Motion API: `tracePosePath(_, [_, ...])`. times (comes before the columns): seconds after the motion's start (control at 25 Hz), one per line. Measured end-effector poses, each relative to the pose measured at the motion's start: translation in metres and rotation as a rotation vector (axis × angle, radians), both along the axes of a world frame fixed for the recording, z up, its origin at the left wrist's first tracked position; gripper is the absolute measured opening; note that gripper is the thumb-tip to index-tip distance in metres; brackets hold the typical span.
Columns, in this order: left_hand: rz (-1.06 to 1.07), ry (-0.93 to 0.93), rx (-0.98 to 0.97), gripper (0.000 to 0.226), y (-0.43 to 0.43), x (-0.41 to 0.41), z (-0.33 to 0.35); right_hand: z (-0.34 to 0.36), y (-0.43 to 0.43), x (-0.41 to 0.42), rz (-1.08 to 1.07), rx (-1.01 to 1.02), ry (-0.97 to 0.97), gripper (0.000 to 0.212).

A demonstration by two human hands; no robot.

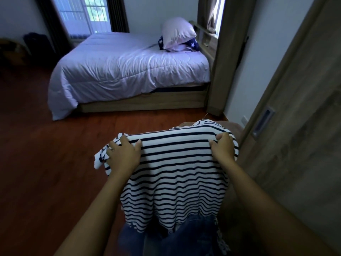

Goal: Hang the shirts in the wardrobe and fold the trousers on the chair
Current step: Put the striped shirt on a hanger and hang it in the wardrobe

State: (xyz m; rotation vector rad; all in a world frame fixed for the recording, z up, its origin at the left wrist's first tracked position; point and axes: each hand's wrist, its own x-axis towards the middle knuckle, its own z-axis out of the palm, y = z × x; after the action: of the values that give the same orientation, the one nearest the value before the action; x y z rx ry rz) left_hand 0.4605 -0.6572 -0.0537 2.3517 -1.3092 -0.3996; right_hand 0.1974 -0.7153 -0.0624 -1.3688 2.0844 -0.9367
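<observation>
Head view: denim garment [193, 235] lies nearest, under the hem of the striped shirt [175, 178], which left hand [123, 154] and right hand [222, 146] grip by its upper edge over the brown chair [234, 126]. Lifting may drag the denim floorward. Bed [129, 71] beyond.

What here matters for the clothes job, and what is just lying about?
For the job: striped shirt, gripped by left hand and right hand; denim garment below its hem; sliding door, probably the wardrobe's.
Just there: bed; pillow; starred cushion; window.
</observation>
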Motion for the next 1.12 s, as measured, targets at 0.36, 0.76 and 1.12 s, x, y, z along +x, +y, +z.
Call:
tracePosePath(0.36, [0.335,0.013,0.014,0.058,0.001,0.035,-0.014,0.006,-0.002,0.000,-0.080,-0.075,0.051,0.013])
tracePosePath(0.76, [0.342,0.139,-0.274,0.015,0.012,0.047,-0.007,0.042,0.017,0.020,-0.095,-0.273,-0.275,0.012])
tracePosePath(1.12, [0.359,0.416,-0.624,0.013,0.011,0.042,0.031,0.109,0.023,0.033,-0.015,-0.618,-0.556,0.027])
